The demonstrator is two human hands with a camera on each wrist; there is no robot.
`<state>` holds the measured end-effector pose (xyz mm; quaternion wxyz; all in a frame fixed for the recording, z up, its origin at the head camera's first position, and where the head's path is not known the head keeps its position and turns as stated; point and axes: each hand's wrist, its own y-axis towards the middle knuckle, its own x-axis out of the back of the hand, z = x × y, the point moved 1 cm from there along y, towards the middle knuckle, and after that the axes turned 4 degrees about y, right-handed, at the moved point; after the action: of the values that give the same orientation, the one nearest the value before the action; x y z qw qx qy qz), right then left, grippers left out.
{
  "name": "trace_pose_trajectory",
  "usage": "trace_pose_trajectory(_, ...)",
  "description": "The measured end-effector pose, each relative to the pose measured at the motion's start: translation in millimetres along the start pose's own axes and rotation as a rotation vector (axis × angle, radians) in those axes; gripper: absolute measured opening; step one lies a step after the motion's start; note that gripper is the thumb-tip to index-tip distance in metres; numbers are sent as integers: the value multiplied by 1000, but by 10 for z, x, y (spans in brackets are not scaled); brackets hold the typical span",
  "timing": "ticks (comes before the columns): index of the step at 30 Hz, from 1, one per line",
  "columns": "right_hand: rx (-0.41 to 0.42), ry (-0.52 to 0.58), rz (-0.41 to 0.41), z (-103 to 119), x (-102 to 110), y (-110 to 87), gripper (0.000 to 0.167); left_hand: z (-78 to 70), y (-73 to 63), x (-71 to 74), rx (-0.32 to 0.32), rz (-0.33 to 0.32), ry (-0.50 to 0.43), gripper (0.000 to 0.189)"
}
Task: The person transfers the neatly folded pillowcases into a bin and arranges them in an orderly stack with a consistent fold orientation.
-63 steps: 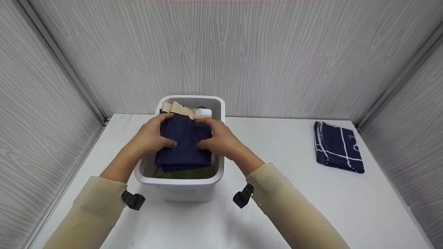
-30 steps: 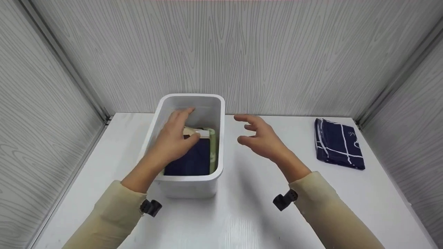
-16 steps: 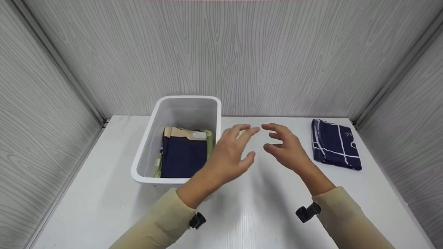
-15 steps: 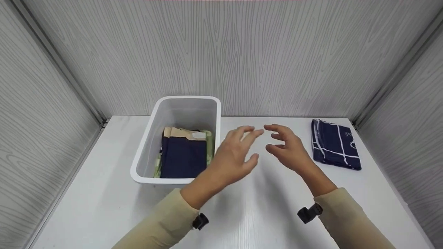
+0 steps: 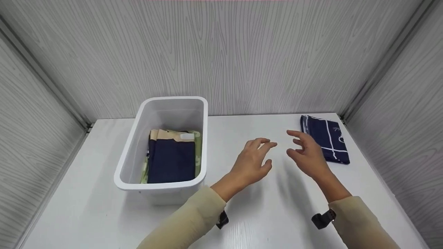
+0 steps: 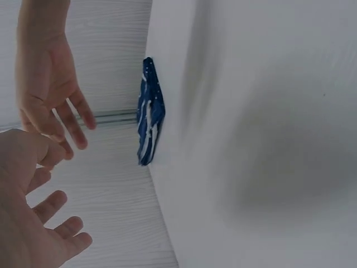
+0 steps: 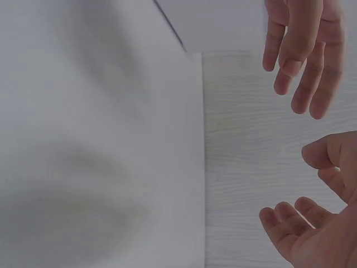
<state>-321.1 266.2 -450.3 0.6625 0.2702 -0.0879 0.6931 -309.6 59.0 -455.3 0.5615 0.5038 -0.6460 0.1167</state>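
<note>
My left hand [image 5: 251,162] hovers over the middle of the table, to the right of the bin, fingers loosely spread and holding nothing. Beside it my right hand [image 5: 309,157] is also in the air with relaxed, bent fingers and nothing in its grasp. Just behind the right hand lies a folded navy cloth [image 5: 327,135] with white lines and script lettering, partly covered by that hand in the head view. Inside the white bin [image 5: 205,145], a folded navy garment [image 5: 174,160] with a beige band and white label rests on green patterned cloth [image 5: 198,152].
The white table [image 5: 263,221] is bounded by grey wood-grain panels [image 5: 221,58] at the back and both sides. The bin stands left of centre near the back panel. Each sleeve cuff carries a small black camera [image 5: 323,219].
Both hands let go of the folded navy garment, which dropped from the bin's top down inside it. They then moved right, toward the lined navy cloth. The head view shifted slightly right.
</note>
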Motion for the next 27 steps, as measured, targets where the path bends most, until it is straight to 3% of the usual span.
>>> trace_pose_trajectory(3, -5, -43, -53, -227, 69, 8, 52, -10, 98, -226, -35, 12, 68, 44)
trace_pose_trajectory(9, -14, -222, -167, -742, 252, -1, 53, -106, 325, -729, -166, 51, 352, 43)
trace_pose_trajectory(13, -26, -311, -172, -1025, 324, -28, 61, -179, 442, -1059, -155, 156, 473, 53)
trace_pose_trajectory(16, -54, -363, -136, -1194, 371, -71, 65, -236, 502, -1309, -115, 244, 497, 63)
trace_pose_trajectory(21, -166, -486, -45, -1423, 477, -175, 65, -329, 534, -1659, -74, 338, 433, 73)
trace_pose_trajectory(27, -159, -612, 2, -1617, 551, -263, 67, -388, 613, -1868, -78, 322, 488, 76)
